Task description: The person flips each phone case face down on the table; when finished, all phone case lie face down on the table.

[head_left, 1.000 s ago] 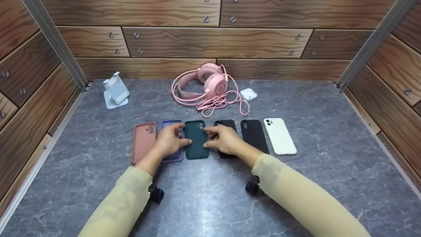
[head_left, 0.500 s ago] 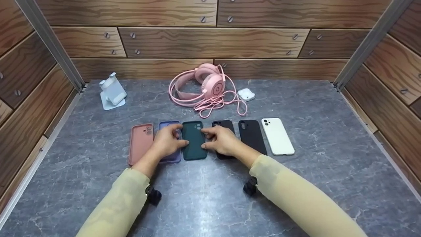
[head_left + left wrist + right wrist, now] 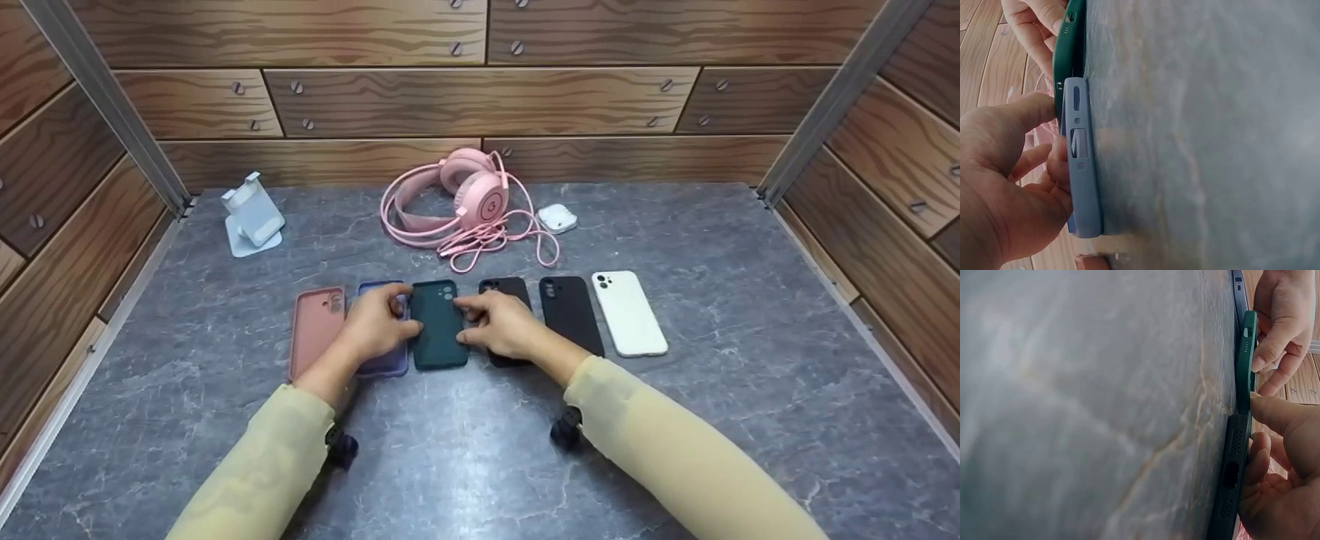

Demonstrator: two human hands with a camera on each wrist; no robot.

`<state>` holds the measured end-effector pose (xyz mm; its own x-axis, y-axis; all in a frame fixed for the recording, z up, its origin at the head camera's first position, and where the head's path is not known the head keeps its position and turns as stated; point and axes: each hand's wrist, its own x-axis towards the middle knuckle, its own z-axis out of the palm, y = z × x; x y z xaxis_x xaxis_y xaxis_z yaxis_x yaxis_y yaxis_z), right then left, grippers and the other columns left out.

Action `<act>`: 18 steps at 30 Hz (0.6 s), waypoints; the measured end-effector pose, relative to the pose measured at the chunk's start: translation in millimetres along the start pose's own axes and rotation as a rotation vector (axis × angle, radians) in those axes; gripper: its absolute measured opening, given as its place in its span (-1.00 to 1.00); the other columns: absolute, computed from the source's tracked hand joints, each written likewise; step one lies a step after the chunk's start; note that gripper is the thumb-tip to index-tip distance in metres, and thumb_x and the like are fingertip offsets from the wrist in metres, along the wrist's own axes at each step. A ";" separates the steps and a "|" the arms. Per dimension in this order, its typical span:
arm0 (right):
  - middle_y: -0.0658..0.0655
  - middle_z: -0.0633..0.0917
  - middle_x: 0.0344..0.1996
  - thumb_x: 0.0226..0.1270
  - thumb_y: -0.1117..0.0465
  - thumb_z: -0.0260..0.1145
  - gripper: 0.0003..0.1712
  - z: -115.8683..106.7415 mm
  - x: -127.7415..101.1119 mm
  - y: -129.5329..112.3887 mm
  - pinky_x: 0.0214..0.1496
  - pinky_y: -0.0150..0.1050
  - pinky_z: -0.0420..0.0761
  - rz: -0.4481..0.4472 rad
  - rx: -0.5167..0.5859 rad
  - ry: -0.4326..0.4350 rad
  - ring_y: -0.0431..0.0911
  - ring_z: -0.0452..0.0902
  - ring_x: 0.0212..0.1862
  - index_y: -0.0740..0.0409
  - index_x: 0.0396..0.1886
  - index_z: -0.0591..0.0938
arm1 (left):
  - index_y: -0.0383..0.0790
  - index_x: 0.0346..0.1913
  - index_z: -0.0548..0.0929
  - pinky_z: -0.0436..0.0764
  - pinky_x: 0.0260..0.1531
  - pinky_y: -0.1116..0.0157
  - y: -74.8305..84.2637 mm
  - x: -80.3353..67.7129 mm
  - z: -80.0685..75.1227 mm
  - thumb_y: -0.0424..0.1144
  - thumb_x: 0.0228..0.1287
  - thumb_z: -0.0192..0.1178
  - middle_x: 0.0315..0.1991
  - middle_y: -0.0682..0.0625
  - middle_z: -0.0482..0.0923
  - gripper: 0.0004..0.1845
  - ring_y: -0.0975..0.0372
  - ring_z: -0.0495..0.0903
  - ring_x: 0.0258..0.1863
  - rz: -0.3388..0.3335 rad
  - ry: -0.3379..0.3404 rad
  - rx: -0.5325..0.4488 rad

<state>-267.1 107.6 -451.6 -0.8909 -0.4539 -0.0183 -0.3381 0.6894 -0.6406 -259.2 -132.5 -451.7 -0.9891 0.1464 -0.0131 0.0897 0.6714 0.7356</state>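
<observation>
Several phone cases lie in a row on the grey marble table (image 3: 712,420): pink (image 3: 313,330), purple (image 3: 388,364), dark green (image 3: 437,334), two black (image 3: 506,287) (image 3: 570,315) and white (image 3: 628,313). My left hand (image 3: 401,319) lies over the purple case (image 3: 1085,163), thumb and fingers gripping the dark green case's left edge. My right hand (image 3: 469,319) covers the nearer black case (image 3: 1230,478) and pinches the green case (image 3: 1248,354) by its right edge. The green case stays flat on the table.
Pink headphones (image 3: 480,199) with a coiled cable, a white earbud case (image 3: 556,217) and a white phone stand (image 3: 251,217) sit at the back. Wood-patterned walls close in the table on three sides.
Both hands keep their hold on the green case. Only the view has drifted a little.
</observation>
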 end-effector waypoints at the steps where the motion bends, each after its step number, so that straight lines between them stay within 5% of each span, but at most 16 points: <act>1: 0.09 0.70 -0.13 0.31 0.15 0.60 -0.32 -0.1 0.0 0.1 -0.02 -0.15 0.65 0.001 -0.003 0.000 -0.11 0.63 -0.19 0.10 0.41 0.65 | -0.34 0.40 0.59 0.55 -0.18 0.12 0.3 0.3 -0.4 -0.35 0.20 0.46 -0.21 -0.11 0.59 -0.34 0.09 0.53 -0.25 0.003 0.001 0.004; 13: 0.06 0.70 -0.13 0.29 0.14 0.61 -0.32 1.6 0.6 -1.7 -0.02 -0.16 0.64 0.027 -0.027 0.001 -0.13 0.62 -0.20 0.06 0.41 0.66 | -0.29 0.44 0.56 0.60 -0.21 0.15 14.3 -0.2 -2.1 -0.35 0.15 0.37 -0.12 -0.13 0.66 -0.29 0.10 0.59 -0.23 0.019 0.033 0.006; 18: 0.06 0.70 -0.13 0.31 0.13 0.61 -0.33 0.2 0.5 -1.3 -0.01 -0.15 0.64 0.039 -0.038 -0.002 -0.13 0.62 -0.20 0.05 0.41 0.66 | -0.28 0.46 0.55 0.65 -0.27 0.23 19.5 -0.9 1.6 -0.41 0.16 0.33 -0.06 -0.20 0.69 -0.28 0.11 0.68 -0.18 0.034 0.056 -0.130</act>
<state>-267.1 106.3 -450.9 -0.9031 -0.4272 -0.0443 -0.3142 0.7275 -0.6099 -256.3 -118.4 -438.4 -0.9910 0.1246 0.0486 0.1112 0.5661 0.8168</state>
